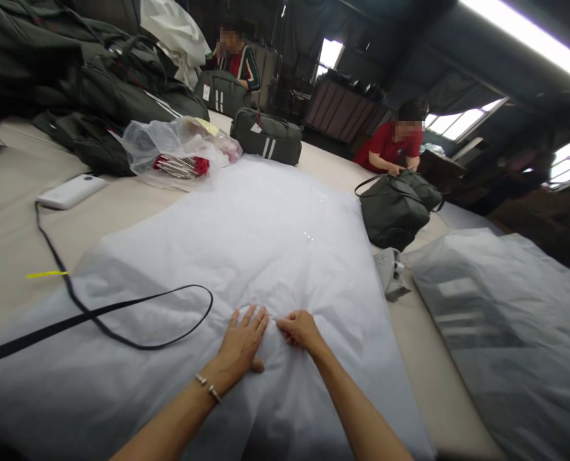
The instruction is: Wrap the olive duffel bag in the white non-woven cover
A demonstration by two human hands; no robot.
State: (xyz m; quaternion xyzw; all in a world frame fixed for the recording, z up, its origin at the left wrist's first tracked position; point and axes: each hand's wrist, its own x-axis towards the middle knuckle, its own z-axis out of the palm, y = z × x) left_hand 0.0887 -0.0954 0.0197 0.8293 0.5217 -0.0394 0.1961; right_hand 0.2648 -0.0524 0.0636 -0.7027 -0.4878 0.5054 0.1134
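White plastic sheet, wrinkled, semi-clear; left hand flat, right hand prob. pinching it.

White plastic sheet, black strap, dark green bag with two white stripes, beige table.

A wide beige table carries a big stack of white sheets; a white power bank with its black cable; a clear plastic bag; dark green duffel bags; grey plastic sheets lie at the right.
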